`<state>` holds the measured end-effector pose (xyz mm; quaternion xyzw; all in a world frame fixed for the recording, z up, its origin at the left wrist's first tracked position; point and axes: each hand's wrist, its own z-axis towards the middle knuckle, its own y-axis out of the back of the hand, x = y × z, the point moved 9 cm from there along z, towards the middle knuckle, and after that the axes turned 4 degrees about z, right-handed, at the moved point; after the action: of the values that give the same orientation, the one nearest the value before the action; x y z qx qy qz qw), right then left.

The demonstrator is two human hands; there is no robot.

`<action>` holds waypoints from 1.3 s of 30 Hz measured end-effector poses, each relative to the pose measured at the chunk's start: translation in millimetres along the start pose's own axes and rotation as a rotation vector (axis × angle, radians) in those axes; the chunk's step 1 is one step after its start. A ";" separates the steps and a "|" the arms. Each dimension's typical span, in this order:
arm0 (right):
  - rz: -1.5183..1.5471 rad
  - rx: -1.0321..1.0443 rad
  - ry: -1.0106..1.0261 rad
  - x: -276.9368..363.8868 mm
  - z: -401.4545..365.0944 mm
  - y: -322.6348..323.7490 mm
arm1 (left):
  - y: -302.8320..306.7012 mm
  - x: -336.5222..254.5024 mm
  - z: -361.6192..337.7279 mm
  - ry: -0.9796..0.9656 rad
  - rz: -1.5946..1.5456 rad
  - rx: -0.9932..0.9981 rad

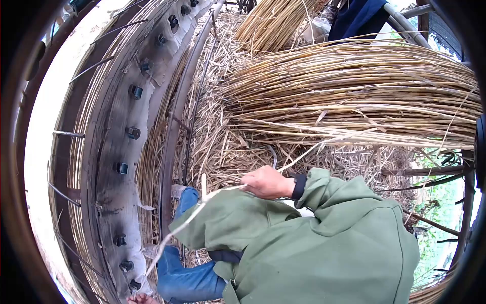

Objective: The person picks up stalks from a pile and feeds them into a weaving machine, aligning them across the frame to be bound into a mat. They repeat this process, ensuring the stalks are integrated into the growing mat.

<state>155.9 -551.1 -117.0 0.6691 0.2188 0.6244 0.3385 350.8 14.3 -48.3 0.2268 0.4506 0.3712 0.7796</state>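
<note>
My right hand [269,182], with a dark band at the wrist, is closed around a pale, bent plant stalk [188,221] near the middle of the view. From that fist the stalk runs down to the lower left and out toward the upper right. At the bottom left edge, the fingertips of my left hand [142,299] are bent at the stalk's lower end; the rest of this hand is cut off. A thick bundle of long reeds [349,91] lies just beyond my right hand. Loose straw [228,152] is under and around it.
On the left runs a long metal frame [112,202] with a row of nuts [122,167] and stalks held along it. A metal bar [177,116] stands beside it. Another reed bundle [276,23] and dark blue cloth [357,20] are at the top. Wooden poles [422,171] are at right.
</note>
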 end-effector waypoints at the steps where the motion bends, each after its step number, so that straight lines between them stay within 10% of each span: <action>1: 0.164 -0.118 0.051 21.1 24.1 -4.1 | -3.1 -35.0 -0.5 -0.097 0.063 -0.009; 5: 0.631 -0.075 0.541 174.1 97.8 -36.4 | -43.9 -127.5 -7.0 0.079 0.228 0.290; 7: 0.914 -0.073 0.665 240.2 108.3 -44.0 | -100.5 -168.5 -22.6 0.507 -0.843 0.485; 9: 1.117 0.114 0.780 292.2 107.0 -51.7 | -132.9 -196.9 -41.8 0.736 -1.113 0.504; 16: 0.735 0.207 0.792 283.2 75.8 -60.8 | -154.5 -201.3 -72.7 0.871 -0.999 0.325; 18: 0.294 -0.207 0.897 243.8 65.6 -43.5 | -141.8 -181.2 -60.9 0.829 -0.871 0.271; 19: 0.206 -0.039 0.762 215.0 69.9 -41.3 | -147.9 -155.1 -49.5 0.752 -1.039 0.553; 22: 0.044 0.377 0.294 95.7 44.2 -46.3 | -121.6 -115.6 -31.0 0.620 -0.852 0.581; 26: -0.013 0.209 0.393 51.5 -14.1 9.3 | -76.6 -81.0 -13.4 0.637 -0.546 0.138; 27: -0.059 0.180 0.348 32.7 -18.8 11.6 | -57.8 -84.0 -3.3 0.078 -0.281 0.252; 30: -0.114 0.019 0.112 -13.8 2.7 4.5 | -12.1 -13.0 -2.0 0.031 -0.294 0.088; 34: 0.323 -0.190 0.390 73.9 92.0 -41.1 | 22.8 -114.3 -15.1 -0.424 0.890 0.021; 39: 1.205 -0.125 0.933 297.7 122.5 -46.2 | -28.2 -107.8 -45.8 0.771 -0.593 0.061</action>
<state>319.4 -328.9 55.2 0.3194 -0.0994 0.9302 -0.1510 287.2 -86.8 -32.6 -0.0426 0.7622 0.1769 0.6212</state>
